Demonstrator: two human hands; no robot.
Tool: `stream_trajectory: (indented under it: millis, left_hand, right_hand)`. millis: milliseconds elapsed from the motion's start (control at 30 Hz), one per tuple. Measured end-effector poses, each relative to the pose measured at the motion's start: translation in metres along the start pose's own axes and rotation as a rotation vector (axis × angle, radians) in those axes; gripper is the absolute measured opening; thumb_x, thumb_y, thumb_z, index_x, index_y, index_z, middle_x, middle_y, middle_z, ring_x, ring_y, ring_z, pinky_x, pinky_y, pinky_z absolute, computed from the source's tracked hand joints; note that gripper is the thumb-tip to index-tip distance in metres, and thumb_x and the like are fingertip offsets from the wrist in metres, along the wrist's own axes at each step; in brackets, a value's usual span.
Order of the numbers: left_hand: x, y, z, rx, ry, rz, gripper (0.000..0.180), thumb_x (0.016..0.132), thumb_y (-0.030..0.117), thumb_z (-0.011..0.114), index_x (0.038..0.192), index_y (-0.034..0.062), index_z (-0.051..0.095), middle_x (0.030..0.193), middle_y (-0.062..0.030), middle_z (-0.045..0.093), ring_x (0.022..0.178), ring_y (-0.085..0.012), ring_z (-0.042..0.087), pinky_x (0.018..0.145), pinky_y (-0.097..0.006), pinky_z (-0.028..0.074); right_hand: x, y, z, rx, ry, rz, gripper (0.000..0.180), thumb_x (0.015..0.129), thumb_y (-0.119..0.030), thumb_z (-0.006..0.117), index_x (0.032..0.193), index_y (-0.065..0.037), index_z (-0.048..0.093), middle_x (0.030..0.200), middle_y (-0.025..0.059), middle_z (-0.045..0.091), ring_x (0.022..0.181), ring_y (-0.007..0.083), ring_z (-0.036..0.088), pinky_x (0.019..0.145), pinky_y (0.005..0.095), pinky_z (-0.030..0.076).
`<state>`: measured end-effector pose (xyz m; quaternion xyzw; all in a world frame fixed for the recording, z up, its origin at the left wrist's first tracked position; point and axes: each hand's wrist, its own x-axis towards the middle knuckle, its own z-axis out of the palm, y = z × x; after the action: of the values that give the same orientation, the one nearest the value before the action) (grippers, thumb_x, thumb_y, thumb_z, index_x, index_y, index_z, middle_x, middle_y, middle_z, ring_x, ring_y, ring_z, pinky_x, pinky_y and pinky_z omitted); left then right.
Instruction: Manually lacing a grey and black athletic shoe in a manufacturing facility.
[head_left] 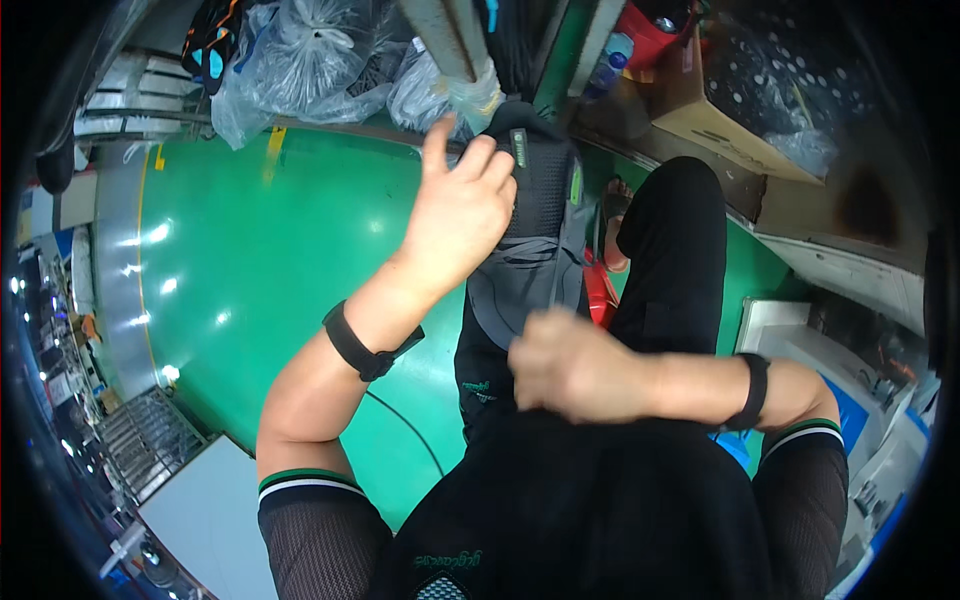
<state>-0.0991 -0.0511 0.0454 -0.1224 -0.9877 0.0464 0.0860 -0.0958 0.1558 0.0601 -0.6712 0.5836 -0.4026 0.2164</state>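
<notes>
A dark grey lace-up shoe point(505, 300) lies lengthwise over my lap, its toe toward me and its collar away. It has a mesh tongue, a small label and a bright green tab on one side. Grey laces point(530, 248) cross its middle. My left hand point(462, 205) grips the shoe's left side near the tongue, fingers curled over the edge. Close by the toe, my right hand point(575, 368) is curled closed and blurred by motion. A faint strand runs from the laces toward it; what its fingers hold cannot be made out.
Clear plastic bags point(310, 60) sit on a shelf beyond the shoe, beside a metal post point(445, 35). An open cardboard box point(735, 135) with a plastic-wrapped load stands at far right. Below lies a green floor point(260, 250); a white panel point(205, 510) is at lower left.
</notes>
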Motion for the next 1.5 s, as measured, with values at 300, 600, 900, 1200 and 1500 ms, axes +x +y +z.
stream_trajectory:
  millis: [300, 600, 900, 1200, 1500]
  left_hand:
    - [0.017, 0.013, 0.021, -0.342, 0.093, -0.099, 0.028, 0.072, 0.027, 0.074, 0.087, 0.0071, 0.060, 0.097, -0.0068, 0.055, 0.102, -0.0296, 0.049, 0.089, -0.043, 0.038]
    - [0.013, 0.008, -0.001, -0.117, -0.109, 0.094, 0.015, 0.074, 0.012, 0.067, 0.086, 0.0077, 0.061, 0.094, -0.0065, 0.056, 0.102, -0.0269, 0.053, 0.091, -0.045, 0.036]
    - [0.030, 0.018, -0.016, -0.103, -0.110, 0.024, 0.011, 0.071, 0.006, 0.066, 0.079, 0.0061, 0.059, 0.081, -0.0079, 0.053, 0.088, -0.0274, 0.054, 0.079, -0.041, 0.040]
    - [0.039, 0.037, -0.025, -0.288, -0.096, -0.085, 0.016, 0.070, 0.004, 0.068, 0.083, 0.0039, 0.058, 0.081, -0.0081, 0.054, 0.082, -0.0289, 0.054, 0.073, -0.040, 0.044]
    - [0.036, 0.012, 0.015, -0.881, -0.061, -0.461, 0.006, 0.080, 0.001, 0.065, 0.082, 0.0005, 0.059, 0.084, -0.0063, 0.054, 0.075, -0.0175, 0.056, 0.070, -0.028, 0.045]
  right_hand:
    - [-0.014, 0.002, -0.005, 0.005, 0.201, 0.139, 0.014, 0.081, -0.021, 0.065, 0.076, -0.012, 0.055, 0.063, 0.0015, 0.055, 0.062, 0.0208, 0.059, 0.061, 0.0324, 0.043]
    - [-0.066, 0.066, -0.062, 0.756, 0.642, 0.801, 0.011, 0.098, -0.006, 0.043, 0.105, -0.004, 0.051, 0.078, -0.0024, 0.054, 0.076, 0.0031, 0.052, 0.072, 0.0191, 0.043]
    - [-0.048, 0.081, -0.049, 0.664, 0.766, 0.651, 0.003, 0.089, -0.002, 0.059, 0.090, 0.000, 0.058, 0.074, 0.0036, 0.067, 0.070, 0.0052, 0.060, 0.064, 0.0214, 0.045]
    - [-0.036, 0.084, -0.049, 0.339, 0.723, 0.673, 0.005, 0.083, -0.001, 0.065, 0.088, 0.000, 0.062, 0.078, 0.0013, 0.055, 0.065, 0.0085, 0.049, 0.060, 0.0243, 0.041]
    - [-0.005, 0.090, -0.048, -0.138, 0.613, 0.472, 0.005, 0.078, -0.007, 0.064, 0.080, -0.004, 0.060, 0.078, 0.0083, 0.054, 0.070, 0.0264, 0.059, 0.062, 0.0366, 0.046]
